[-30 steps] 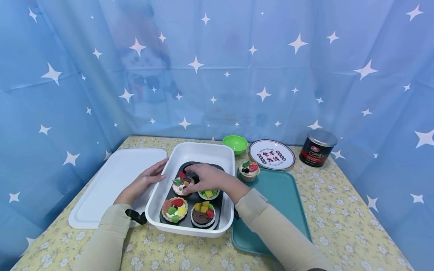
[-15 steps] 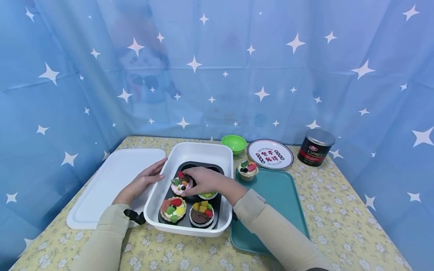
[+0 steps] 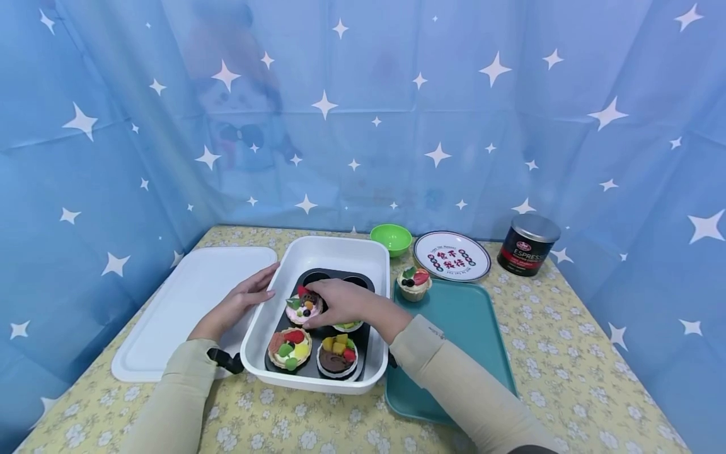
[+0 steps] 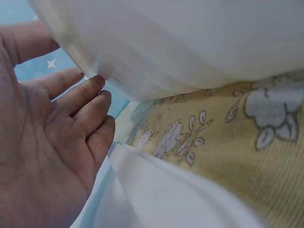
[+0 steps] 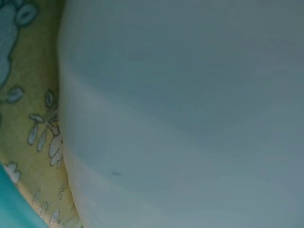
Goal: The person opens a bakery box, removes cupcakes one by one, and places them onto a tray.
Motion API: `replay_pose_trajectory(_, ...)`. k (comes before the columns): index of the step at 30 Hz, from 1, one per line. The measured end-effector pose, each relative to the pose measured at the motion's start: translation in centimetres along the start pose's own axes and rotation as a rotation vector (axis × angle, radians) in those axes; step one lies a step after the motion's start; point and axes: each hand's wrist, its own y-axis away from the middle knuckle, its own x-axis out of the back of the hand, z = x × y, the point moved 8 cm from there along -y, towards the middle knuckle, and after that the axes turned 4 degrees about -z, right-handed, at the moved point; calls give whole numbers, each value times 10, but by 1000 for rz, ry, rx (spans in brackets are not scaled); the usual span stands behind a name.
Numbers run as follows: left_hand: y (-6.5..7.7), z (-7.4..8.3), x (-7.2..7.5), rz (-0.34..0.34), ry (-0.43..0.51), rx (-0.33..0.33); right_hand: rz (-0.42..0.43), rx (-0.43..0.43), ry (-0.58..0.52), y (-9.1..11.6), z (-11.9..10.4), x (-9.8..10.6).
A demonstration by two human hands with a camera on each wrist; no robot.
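A white deep tub [image 3: 371, 372] holds a dark muffin tin [image 3: 365, 343] with several fruit-topped cupcakes in its cups. My right hand [image 3: 343, 302] reaches over the tub's right wall and grips a pink-topped cupcake [image 3: 297, 310] in the tin's left middle cup, thumb at its near side. A chocolate-topped cupcake [image 3: 334, 359] and a cream one [image 3: 286, 349] sit in the near cups; another is half hidden under my right hand. My left hand [image 3: 246, 299] rests against the tub's left side, fingers loosely extended at the wall in the left wrist view.
A white lid-like board [image 3: 181, 309] lies left of the tub. To the right, a teal tray [image 3: 471, 334] bears one cupcake [image 3: 414, 287]. Behind stand a green bowl [image 3: 391, 238], a patterned plate [image 3: 479, 258] and an espresso tin [image 3: 524, 252]. Tub wall [image 5: 190, 142] fills the right wrist view.
My right hand has shifted slightly from above the back cups towards the pink-topped cupcake, its fingers drawn in round it. My left hand stays at the tub's side.
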Motion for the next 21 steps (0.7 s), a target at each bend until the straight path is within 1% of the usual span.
replay_pose_trajectory(6, 0, 1, 0, -2, 3, -1, -14, -22, 9, 1, 0, 1)
replay_pose_trajectory(21, 0, 1, 0, 2, 6, 0, 0, -38, 69, -1, -3, 1)
